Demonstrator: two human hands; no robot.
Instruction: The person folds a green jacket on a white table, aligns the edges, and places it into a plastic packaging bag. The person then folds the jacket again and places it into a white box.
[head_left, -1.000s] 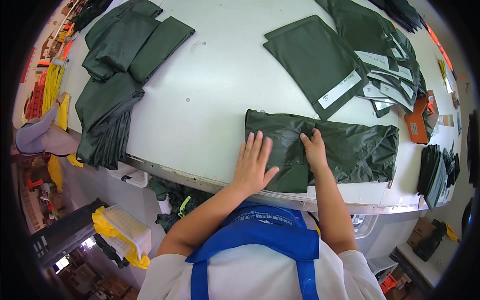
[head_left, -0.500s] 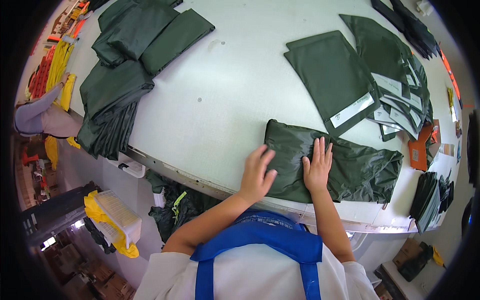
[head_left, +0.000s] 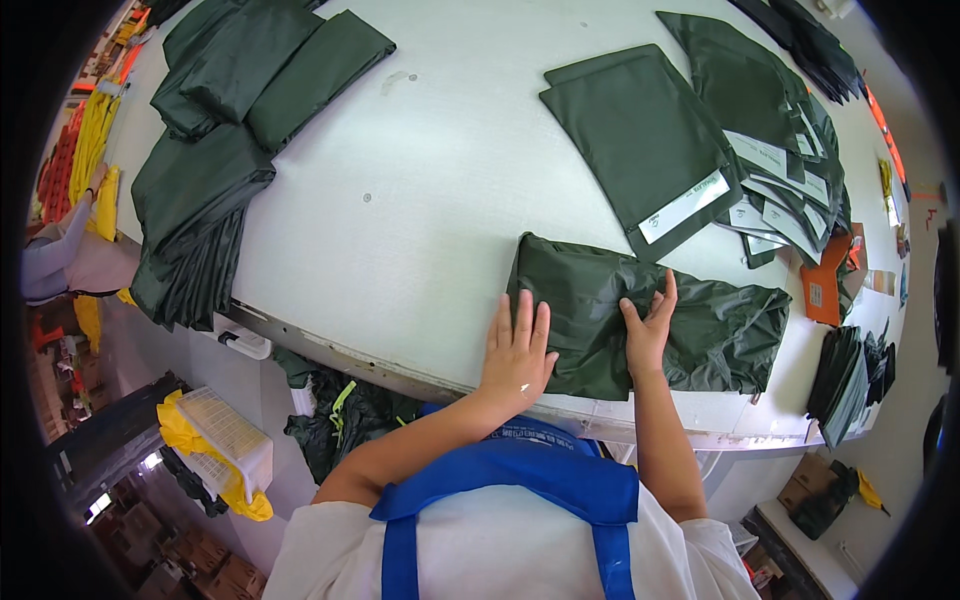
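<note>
White worktable fills most of the view, its near edge just short of the person's body. Far left: a heaped pile of folded dark green cloth, hanging a little over the near edge. Far right: a spread of flat green pouches with pale labels, overlapping.

Near side, right of centre: a long green cloth bundle, flat on the table just on the near side of the closest pouch. Left part smoother and thicker-looking; right part rumpled. Right of it, a standing sheaf of dark folded pieces, apart from the bundle, and a small orange box farther off.

Left hand: palm down at the bundle's left edge, fingers straight, not gripping. Right hand: upright at mid-bundle, thumb and forefinger apart; cannot tell whether the hidden fingers catch any cloth.

Handling, as judged: the left palm serves best as a light anchor squaring that edge. Right hand should press along the crease, then stroke rightward, driving out air and wrinkles. Slick-looking cloth may slide; even pressure beats a hard push. Keep the near edge parallel to the table's.
</note>
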